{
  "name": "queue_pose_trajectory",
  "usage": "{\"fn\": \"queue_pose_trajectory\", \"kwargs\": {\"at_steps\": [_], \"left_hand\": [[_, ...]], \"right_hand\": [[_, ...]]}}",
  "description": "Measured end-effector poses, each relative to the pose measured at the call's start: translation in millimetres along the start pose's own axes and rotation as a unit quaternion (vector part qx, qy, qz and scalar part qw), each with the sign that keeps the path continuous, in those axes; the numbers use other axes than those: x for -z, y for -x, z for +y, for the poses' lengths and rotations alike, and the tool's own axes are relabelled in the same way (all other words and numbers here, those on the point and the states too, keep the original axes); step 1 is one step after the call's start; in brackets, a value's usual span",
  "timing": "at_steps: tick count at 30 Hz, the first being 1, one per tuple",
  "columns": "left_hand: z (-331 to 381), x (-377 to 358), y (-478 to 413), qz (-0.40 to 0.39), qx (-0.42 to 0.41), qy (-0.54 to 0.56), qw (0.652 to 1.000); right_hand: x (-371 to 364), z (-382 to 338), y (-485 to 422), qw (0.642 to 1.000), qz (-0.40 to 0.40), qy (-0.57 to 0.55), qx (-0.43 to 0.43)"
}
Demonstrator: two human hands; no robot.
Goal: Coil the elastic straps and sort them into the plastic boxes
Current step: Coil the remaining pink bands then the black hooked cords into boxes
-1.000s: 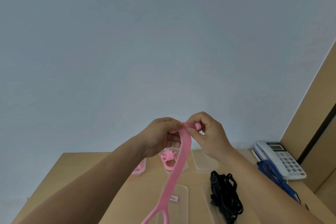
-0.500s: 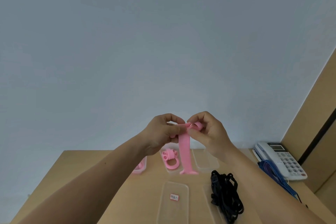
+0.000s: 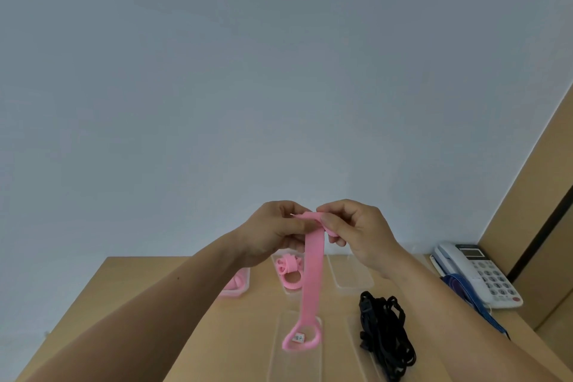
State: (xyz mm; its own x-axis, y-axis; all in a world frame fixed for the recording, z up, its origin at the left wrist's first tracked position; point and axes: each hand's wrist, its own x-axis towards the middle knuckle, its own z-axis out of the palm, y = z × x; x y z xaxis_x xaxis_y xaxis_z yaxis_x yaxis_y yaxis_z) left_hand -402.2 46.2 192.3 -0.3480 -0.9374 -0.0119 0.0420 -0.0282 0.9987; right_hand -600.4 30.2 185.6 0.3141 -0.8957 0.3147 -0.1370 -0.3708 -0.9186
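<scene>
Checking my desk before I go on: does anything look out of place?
The blue strap lies draped across the telephone, uncoiled and outside any box. The black straps sit in a loose tangle.

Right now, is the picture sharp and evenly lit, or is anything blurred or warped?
Head view: soft, even light, no glare or hard shadows; the pink strap is fairly sharp; the small label seen through its loop is too blurred to read; the wide lens makes the wooden panel at the right lean steeply.
</scene>
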Motion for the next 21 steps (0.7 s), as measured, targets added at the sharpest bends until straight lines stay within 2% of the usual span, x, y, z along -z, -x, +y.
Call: {"fn": "queue_pose_trajectory", "kwargs": {"at_steps": [6,11,13,17,21], "left_hand": [[1.9,3.4,0.7,-0.026,0.048,0.080,0.995],[3.3,0.7,0.1,-0.054,0.037,0.102,0.993],[1.2,-0.6,-0.6,-0.036,0.032,0.106,0.993],[-4.0,-1.6,-1.2,0.017,0.009,0.095,0.995],[-4.4,-1.2,-2.3,0.042,-0.032,0.068,0.996]], "right_hand": [[-4.2,-3.8,-0.7,0.997,0.003,0.061,0.054],[-3.9,-4.1,0.6,0.990,0.007,0.115,0.085],[-3.7,-3.2,1.4,0.989,0.003,0.122,0.088],[-2.6,-0.6,1.7,0.995,-0.003,0.085,0.052],[-0.3,2.9,2.6,1.000,-0.027,-0.009,-0.006]]}}
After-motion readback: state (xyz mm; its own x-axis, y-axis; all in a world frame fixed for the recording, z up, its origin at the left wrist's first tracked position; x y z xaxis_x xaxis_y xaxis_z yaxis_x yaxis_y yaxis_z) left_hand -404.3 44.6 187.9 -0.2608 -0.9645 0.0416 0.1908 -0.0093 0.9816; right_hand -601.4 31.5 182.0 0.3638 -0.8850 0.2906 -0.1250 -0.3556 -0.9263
